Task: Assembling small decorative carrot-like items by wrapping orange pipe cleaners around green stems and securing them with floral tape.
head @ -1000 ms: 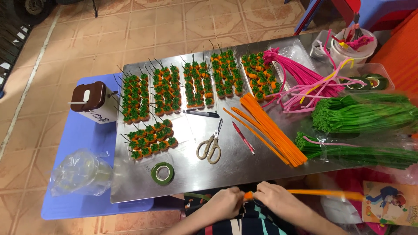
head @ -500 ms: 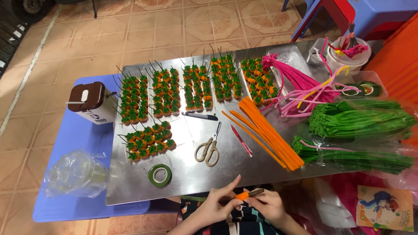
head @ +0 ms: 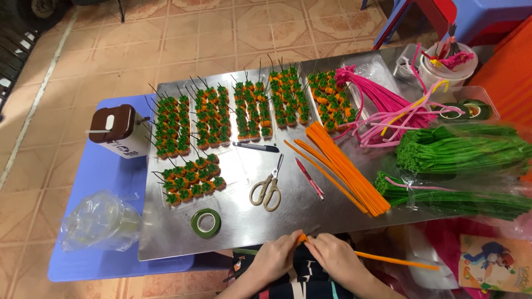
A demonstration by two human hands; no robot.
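Note:
My left hand (head: 275, 257) and my right hand (head: 332, 256) meet at the near edge of the metal tabletop (head: 244, 221). Both pinch one end of an orange pipe cleaner (head: 393, 260), whose free length runs off to the right. Just beyond my hands lie scissors (head: 267, 188) with pale handles and a roll of green tape (head: 205, 222). Rows of small orange-and-green pipe-cleaner carrots (head: 221, 119) cover the far half of the tabletop.
A bundle of orange pipe cleaners (head: 343, 166) lies right of the scissors, with pink ones (head: 382, 108) and bagged green ones (head: 460, 155) farther right. A black pen (head: 256, 147), a brown-lidded box (head: 117, 132), a clear bag (head: 100, 221) and a white cup (head: 446, 63) stand around.
The view has shifted slightly. My hands have closed together on the orange pipe cleaner's end, and its long free part now points right and lower.

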